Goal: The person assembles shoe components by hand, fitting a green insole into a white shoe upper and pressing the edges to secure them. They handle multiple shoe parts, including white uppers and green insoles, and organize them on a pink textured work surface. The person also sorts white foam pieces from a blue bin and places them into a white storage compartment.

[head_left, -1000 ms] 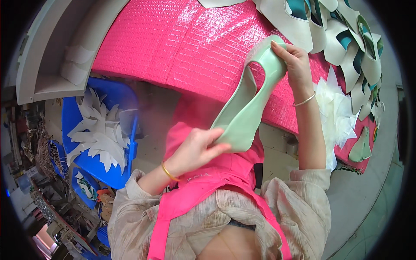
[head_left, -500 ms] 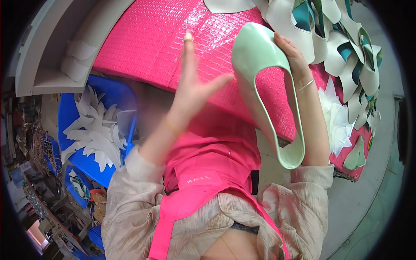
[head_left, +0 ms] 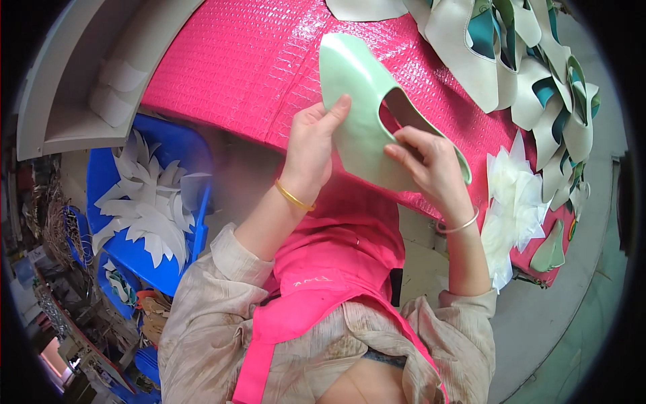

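A glossy pale green shoe upper (head_left: 358, 111) is held up in front of me, over the near edge of the pink-covered table (head_left: 235, 74). Its pointed toe faces away from me, and its foot opening is turned to the right. My left hand (head_left: 311, 145) is closed on the upper's left side, the thumb lying on the green surface. With the fingers at the rim of the opening, my right hand (head_left: 434, 165) pinches the upper's right part. The fingertips behind the material are hidden.
Many white uppers with teal linings (head_left: 457, 57) overlap at the far right. Nearer lie fanned white pieces (head_left: 511, 202) and a small green piece (head_left: 549, 249). At left, a blue plastic container or seat (head_left: 101, 165) bears white cut pieces, below a grey open box (head_left: 67, 128).
My left hand has come in from the air and taken hold of the upper's left side. My right hand has shifted down to the opening's rim. The upper has moved left and turned.
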Available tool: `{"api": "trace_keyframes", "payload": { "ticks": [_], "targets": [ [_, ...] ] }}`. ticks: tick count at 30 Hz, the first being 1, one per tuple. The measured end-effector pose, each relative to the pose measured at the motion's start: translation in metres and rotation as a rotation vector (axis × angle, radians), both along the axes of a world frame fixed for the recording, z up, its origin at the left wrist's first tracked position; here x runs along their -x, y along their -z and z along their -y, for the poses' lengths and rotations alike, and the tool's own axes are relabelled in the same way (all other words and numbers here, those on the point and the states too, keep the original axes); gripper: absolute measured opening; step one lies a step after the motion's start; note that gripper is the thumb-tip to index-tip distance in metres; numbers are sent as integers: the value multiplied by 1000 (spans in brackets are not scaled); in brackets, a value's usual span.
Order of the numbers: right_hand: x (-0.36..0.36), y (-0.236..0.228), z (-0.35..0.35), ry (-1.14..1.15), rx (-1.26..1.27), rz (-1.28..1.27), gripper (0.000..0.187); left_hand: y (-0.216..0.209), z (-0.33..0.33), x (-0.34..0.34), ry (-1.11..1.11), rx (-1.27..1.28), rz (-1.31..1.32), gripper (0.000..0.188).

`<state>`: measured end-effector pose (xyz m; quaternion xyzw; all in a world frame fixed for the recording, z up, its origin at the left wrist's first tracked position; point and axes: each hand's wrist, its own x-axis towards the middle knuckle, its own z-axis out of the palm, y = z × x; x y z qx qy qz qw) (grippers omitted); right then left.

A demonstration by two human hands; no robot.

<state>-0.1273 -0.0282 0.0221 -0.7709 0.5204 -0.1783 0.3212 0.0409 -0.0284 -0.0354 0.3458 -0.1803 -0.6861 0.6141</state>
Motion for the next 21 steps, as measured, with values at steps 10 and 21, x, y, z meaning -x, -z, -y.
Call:
{"api": "trace_keyframes", "payload": {
  "ticks": [10,21],
  "targets": [
    [-16,2,-2,134,-73,153,19,-14,-4,15,-25,95,73,24],
    [-21,26,-63,75,335,-120,13,5,6,-6,39,1,110,16]
  ]
}}
